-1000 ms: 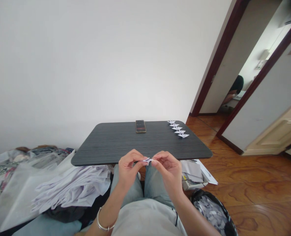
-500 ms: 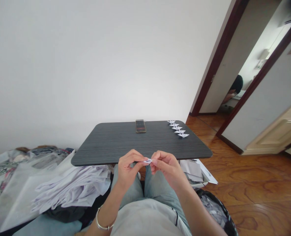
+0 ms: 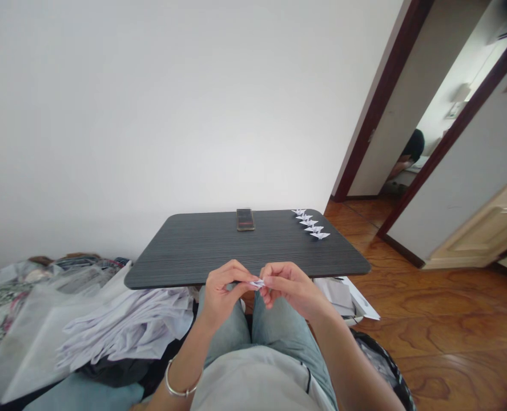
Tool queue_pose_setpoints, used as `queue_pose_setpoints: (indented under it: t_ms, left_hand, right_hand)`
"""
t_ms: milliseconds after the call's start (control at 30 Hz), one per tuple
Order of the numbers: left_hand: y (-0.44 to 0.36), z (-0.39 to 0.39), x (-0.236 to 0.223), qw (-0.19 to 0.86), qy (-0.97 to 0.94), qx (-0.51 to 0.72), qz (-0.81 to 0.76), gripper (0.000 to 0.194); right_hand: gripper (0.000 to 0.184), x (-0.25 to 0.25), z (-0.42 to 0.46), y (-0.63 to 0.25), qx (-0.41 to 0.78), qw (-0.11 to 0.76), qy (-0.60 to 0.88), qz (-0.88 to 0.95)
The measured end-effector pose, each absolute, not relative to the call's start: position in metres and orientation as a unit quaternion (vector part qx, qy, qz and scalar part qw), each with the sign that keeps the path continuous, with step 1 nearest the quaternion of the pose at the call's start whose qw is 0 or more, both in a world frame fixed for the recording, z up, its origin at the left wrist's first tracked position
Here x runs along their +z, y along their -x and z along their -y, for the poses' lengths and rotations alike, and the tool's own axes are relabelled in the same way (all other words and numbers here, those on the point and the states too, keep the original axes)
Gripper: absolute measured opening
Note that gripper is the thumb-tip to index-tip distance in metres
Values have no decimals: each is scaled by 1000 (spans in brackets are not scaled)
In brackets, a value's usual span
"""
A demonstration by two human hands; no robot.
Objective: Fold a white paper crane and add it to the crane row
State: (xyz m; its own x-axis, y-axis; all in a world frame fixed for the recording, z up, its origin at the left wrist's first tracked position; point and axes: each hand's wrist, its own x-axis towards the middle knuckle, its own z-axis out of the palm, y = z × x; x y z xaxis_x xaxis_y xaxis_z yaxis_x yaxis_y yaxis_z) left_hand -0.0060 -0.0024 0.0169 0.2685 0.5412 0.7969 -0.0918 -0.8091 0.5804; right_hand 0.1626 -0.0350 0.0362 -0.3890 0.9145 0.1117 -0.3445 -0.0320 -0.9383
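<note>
A small piece of folded white paper (image 3: 257, 283) is pinched between my two hands, just in front of the table's near edge. My left hand (image 3: 225, 291) grips its left side between thumb and fingers. On the right side, the thumb and curled fingers of my right hand (image 3: 288, 287) close on the paper, covering part of it. Along the right of the dark table (image 3: 197, 245) stand several folded white paper cranes (image 3: 320, 235) in a slanting row.
A phone (image 3: 245, 219) lies at the table's back edge, close to the white wall. White cloth (image 3: 129, 325) is heaped at the left. To the right are a box with papers (image 3: 341, 297) and a black-lined bin (image 3: 379, 362). Beyond the doorway, a person (image 3: 413, 148) is partly visible.
My right hand has shifted slightly left and its fingers have closed further over the paper. My left hand stays almost where it was, still pinching the paper.
</note>
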Motion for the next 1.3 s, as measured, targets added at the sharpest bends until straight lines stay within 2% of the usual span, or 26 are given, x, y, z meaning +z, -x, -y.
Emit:
queue_pose_setpoints:
  t_ms: [300, 467, 633, 867, 967, 1133, 1200, 1300]
  left_hand:
    - [6, 0, 18, 389, -717, 560, -144, 4]
    - [6, 0, 18, 416, -704, 557, -150, 2]
    - [6, 0, 18, 428, -694, 557, -159, 4]
    - [2, 2, 18, 446, -678, 558, -172, 7]
    - [2, 2, 18, 456, -671, 558, -176, 7]
    - [2, 1, 17, 478, -652, 562, -176, 8]
    - [1, 1, 16, 479, -649, 564, -178, 7]
    - [1, 1, 17, 481, -646, 565, -178, 6]
  right_hand:
    - [29, 41, 32, -164, 671, 444, 278, 525]
    - [29, 42, 34, -163, 662, 449, 278, 532]
    - [25, 41, 39, -162, 577, 490, 300, 580]
    - [14, 43, 46, -161, 393, 524, 361, 664]
    - [15, 44, 45, -162, 370, 517, 375, 675]
    - [17, 39, 45, -162, 415, 528, 368, 643]
    - [13, 37, 47, -161, 383, 559, 358, 642]
    - [3, 35, 50, -160, 276, 587, 329, 687]
